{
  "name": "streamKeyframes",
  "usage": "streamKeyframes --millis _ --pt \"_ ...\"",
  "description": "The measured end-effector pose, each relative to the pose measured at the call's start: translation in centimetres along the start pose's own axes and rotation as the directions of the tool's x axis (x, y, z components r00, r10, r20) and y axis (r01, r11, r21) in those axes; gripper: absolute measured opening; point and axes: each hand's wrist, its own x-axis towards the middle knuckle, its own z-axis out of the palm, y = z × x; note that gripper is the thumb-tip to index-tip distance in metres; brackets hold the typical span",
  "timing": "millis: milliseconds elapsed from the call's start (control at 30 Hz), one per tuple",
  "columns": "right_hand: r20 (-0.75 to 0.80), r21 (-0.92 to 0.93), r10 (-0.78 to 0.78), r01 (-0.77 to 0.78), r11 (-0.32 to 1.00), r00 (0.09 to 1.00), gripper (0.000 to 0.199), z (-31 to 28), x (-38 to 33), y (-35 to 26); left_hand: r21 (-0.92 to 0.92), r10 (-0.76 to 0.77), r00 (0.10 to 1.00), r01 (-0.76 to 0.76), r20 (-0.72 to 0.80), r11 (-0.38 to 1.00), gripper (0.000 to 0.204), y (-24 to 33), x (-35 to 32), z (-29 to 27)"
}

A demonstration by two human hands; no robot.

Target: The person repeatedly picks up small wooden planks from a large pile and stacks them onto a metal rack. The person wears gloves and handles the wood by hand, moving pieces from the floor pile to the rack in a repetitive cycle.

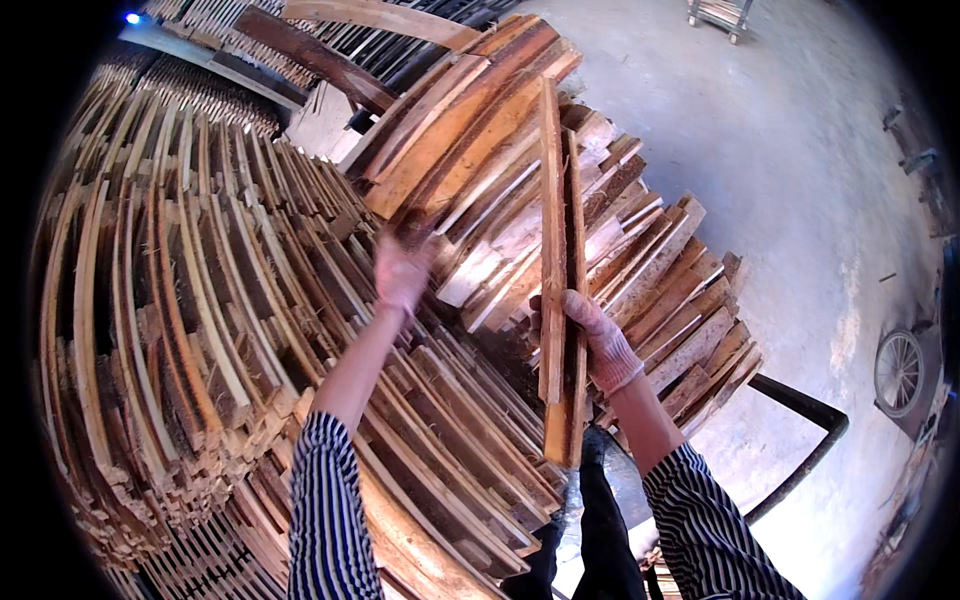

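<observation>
My right hand (603, 345), in a pale knit glove, is closed around wooden boards (552, 250). At least two of these narrow, rough-edged boards stand lengthwise in front of me, side by side. My left hand (402, 272) is smeared by motion, so its fingers cannot be made out. It is nearest the lower end of a stack of wide orange-brown boards (480, 110). Whether it touches them I cannot tell. Beneath both hands lies a pile of rough wooden boards (660, 290), roughly side by side.
Tall stacks of thin wooden boards (170, 280) fill the left side. A black bent metal bar (825, 440) juts out at the right. Grey concrete floor (760, 150) spreads beyond the pile. A spoked wheel (900, 370) stands at the far right, and a small wheeled cart (722, 14) at the top.
</observation>
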Motion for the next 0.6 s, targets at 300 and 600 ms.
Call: streamKeyframes --millis 300,600 --pt "-0.004 -0.196 -0.073 0.07 0.978 0.997 0.077 0.0 -3.7 -3.1 -0.019 0.057 0.987 -0.055 0.147 0.998 0.074 -5.2 8.6 -1.0" --pt "-0.156 -0.215 -0.153 0.118 0.969 0.976 0.096 -3.2 -7.9 0.6 0.416 0.147 0.914 -0.31 0.378 0.855 0.068 7.7 -6.0 -5.0"
